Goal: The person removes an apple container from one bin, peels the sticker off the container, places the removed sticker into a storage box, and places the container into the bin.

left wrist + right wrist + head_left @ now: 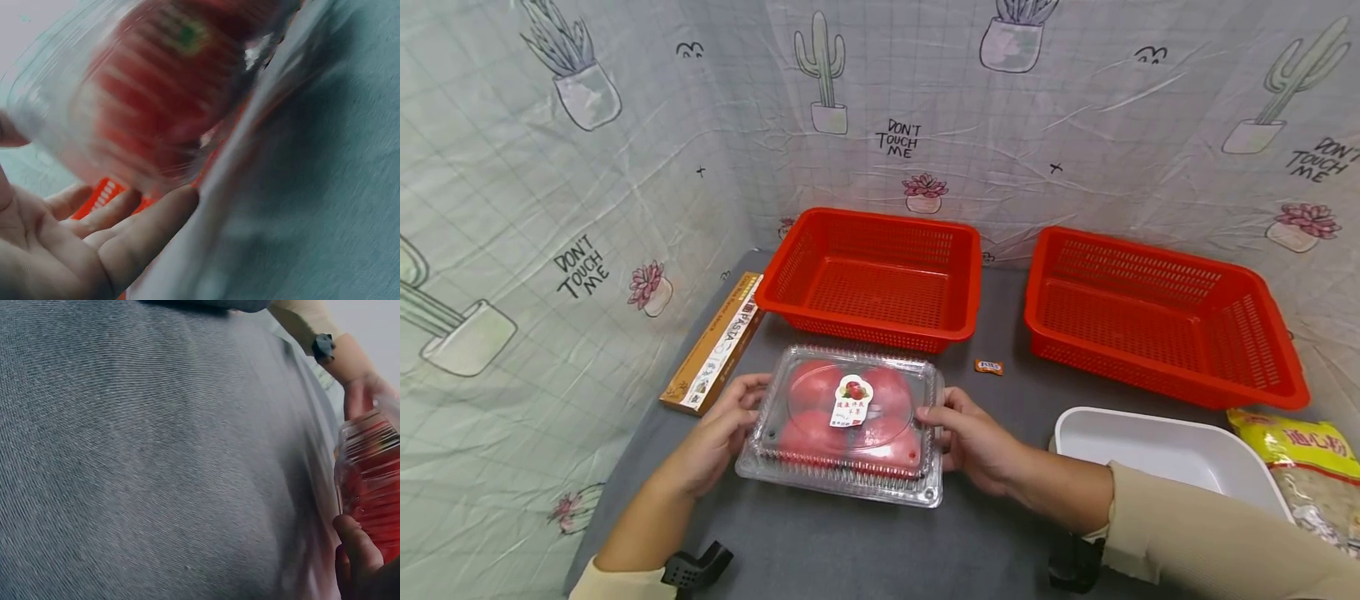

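A clear plastic clamshell box [842,446] of red apples [156,81] is held between both hands above the grey table. A white label [852,402] with an apple picture is stuck on its lid. My left hand [718,437] grips the left side; in the left wrist view its fingers [147,240] reach to the underside. On the opposite side, my right hand [977,442] pinches the edge, its thumb lying on the lid and the other fingers mostly hidden beneath. In the right wrist view, only part of the box [372,475] shows at the right border.
Two red plastic baskets [868,321] [1165,375] stand at the back. An orange-brown pasta box [715,354] lies at the left. A small orange packet [988,367] lies between the baskets' fronts. A white tub [1150,433] and a yellow-topped bag [1311,462] are at the right.
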`<act>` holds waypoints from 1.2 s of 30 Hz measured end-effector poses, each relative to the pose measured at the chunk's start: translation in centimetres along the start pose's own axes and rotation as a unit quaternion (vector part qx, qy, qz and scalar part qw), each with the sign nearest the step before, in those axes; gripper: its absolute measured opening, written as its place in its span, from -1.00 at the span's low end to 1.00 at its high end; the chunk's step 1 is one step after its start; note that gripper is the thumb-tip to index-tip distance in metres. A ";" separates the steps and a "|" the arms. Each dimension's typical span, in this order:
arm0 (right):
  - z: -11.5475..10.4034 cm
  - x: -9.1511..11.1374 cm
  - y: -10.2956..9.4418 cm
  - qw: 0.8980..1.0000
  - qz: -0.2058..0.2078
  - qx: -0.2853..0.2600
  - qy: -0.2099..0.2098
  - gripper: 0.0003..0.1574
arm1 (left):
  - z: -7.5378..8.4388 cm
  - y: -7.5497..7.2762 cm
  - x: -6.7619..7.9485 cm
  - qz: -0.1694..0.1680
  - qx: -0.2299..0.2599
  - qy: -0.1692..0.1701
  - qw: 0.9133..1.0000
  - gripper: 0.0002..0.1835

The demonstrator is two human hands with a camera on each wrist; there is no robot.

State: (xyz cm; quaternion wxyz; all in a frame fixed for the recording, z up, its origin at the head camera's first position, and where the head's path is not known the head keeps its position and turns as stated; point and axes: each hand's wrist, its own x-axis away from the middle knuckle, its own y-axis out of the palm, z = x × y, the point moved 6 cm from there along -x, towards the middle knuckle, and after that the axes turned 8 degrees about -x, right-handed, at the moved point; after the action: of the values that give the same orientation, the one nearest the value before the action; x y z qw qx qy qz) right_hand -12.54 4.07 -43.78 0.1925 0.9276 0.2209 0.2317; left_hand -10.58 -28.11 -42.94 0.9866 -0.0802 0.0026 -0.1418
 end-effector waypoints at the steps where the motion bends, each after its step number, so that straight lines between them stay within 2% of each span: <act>1: 0.2 0.0 0.0 1.000 -0.001 -0.002 0.003 -0.48 | -0.2 -0.1 0.0 -0.007 -0.001 0.000 1.000 -0.40; 8: 0.9 -0.1 -0.1 1.000 -0.005 -0.004 0.019 -0.46 | -1.5 -0.6 0.0 -0.051 0.015 0.014 0.998 -0.42; 17: 2.0 -0.2 0.2 0.999 0.008 0.000 0.033 -0.43 | -2.8 -1.0 0.7 -0.086 0.064 0.020 0.994 -0.49; 25: 1.7 -0.4 0.4 0.999 0.029 0.034 0.012 -0.36 | -3.3 -1.3 0.7 -0.071 0.054 0.020 0.996 -0.47; 36: 1.5 -0.1 0.2 0.996 0.055 0.070 0.012 -0.34 | -3.4 -1.3 0.5 -0.059 0.040 0.008 0.997 -0.45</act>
State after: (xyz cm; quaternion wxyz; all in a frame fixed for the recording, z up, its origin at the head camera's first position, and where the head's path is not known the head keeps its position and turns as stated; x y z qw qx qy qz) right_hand -11.77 3.49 -44.91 0.1113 0.9467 0.1873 0.2374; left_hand -10.55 -29.98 -46.10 0.9789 -0.0390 -0.0002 -0.2005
